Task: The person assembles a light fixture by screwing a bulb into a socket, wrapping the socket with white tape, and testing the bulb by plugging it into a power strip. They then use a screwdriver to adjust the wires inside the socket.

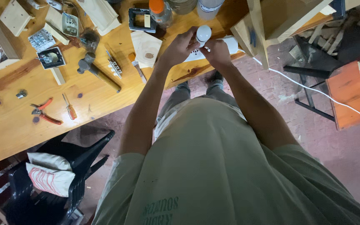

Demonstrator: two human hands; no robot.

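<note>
Both hands work at the desk (105, 96) edge. Left hand (179, 48) has its fingers closed round the white bulb (203, 33), globe end up. Right hand (218, 52) grips the white fitting (196, 55) under it; the exact finger hold is hidden. To do this well: keep the bulb square to the fitting, turn by the base rather than the globe, use light torque, and hold the fitting steady. The white cable (313, 89) trails off to the right, so keep it slack.

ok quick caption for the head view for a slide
Both hands, left hand and right hand, grip a white light bulb above a cluttered wooden workbench.
</note>
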